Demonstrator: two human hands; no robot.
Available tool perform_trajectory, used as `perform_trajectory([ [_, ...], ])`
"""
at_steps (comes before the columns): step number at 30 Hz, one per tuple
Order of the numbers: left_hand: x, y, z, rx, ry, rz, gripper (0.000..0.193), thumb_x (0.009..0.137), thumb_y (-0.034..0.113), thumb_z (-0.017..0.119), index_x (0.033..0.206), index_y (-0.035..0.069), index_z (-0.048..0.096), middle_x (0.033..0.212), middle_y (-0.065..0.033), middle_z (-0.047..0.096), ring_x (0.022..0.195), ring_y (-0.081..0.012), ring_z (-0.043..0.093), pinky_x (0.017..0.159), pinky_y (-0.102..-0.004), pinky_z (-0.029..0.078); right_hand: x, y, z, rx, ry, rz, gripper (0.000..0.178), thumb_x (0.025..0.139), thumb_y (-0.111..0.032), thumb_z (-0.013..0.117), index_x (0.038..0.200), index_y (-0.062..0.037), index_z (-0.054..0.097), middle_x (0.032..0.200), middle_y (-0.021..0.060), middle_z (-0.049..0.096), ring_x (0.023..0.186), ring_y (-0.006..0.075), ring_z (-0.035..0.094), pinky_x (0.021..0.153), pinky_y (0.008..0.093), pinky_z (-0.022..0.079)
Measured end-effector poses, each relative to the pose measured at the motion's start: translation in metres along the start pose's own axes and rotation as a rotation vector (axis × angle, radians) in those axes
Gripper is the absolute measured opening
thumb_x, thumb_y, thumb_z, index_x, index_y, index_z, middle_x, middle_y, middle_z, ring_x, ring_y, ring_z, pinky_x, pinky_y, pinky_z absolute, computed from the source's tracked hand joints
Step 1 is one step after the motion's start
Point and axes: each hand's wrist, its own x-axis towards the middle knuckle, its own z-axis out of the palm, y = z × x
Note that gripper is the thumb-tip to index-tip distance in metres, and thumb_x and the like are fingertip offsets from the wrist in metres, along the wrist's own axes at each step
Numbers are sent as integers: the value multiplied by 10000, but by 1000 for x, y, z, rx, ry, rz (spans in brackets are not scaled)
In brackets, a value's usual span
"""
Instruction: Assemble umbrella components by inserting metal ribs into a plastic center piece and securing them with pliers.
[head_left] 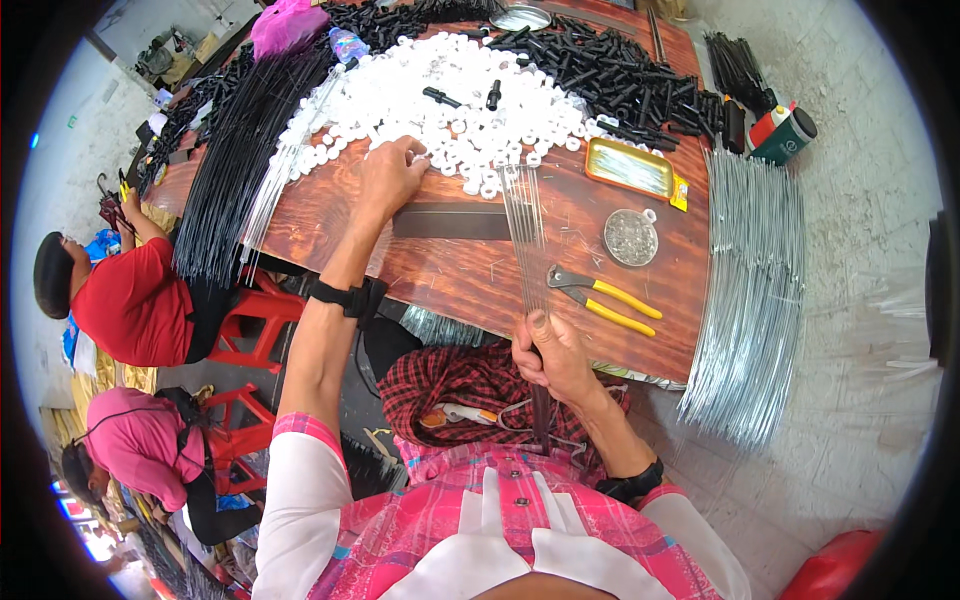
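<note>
My left hand [393, 180] reaches to the near edge of a broad heap of white plastic rings [480, 100]. Its fingers are curled together at the rings; whatever is between the fingertips is too small to make out. At the table's front edge, my right hand [556, 355] is closed round a bundle of thin metal rods [523, 225]. Those rods fan slightly apart at the top and end beside the rings, and a dark lower part hangs below my fist. A flat dark strip [450, 221] lies between my two hands.
Yellow-handled nippers [605, 300], a round dish of small metal bits [631, 238] and a gold tin [628, 172] lie at right. Long wire bundles hang over the right [750, 300] and left [250, 160] edges. Black tubes [610, 80] are heaped behind. Two people sit at left.
</note>
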Motion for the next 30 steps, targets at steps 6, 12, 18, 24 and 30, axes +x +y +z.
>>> perform_trajectory([
  [6,-23,17,-38,-1067,-114,-428,307,843,92,711,1127,-12,655,1044,-128,683,930,-196,681,804,-310,574,-1,1,10,-44,-34,23,504,1018,-496,427,812,-40,491,589,11,430,455,60,379,390,209,305],
  [12,-83,48,-82,-1735,-140,-382,376,882,-29,628,1248,-49,544,1192,-198,624,1042,-223,662,894,-287,585,-8,5,29,-140,-111,-3,501,1022,-484,425,798,-39,480,584,8,423,445,59,373,386,215,302],
  [18,-120,48,-109,-1943,-235,-188,463,866,-64,599,1313,-16,488,1342,-232,536,1013,-198,677,858,-256,599,-16,10,45,-204,-183,-17,501,1021,-490,425,797,-44,473,578,2,412,450,57,376,397,210,309],
  [24,-133,60,-125,-2041,-217,-237,454,878,-61,593,1317,-24,479,1374,-254,493,1016,-220,675,877,-264,597,-23,11,51,-244,-182,-5,507,1015,-504,429,805,-46,478,582,-1,413,453,55,376,401,207,308],
  [30,-139,59,-123,-2094,-195,-199,424,882,-69,590,1293,-30,491,1371,-269,485,1054,-228,660,906,-259,585,-26,13,52,-287,-173,-44,520,1015,-512,422,796,-45,484,580,-6,419,449,51,378,400,207,311],
])
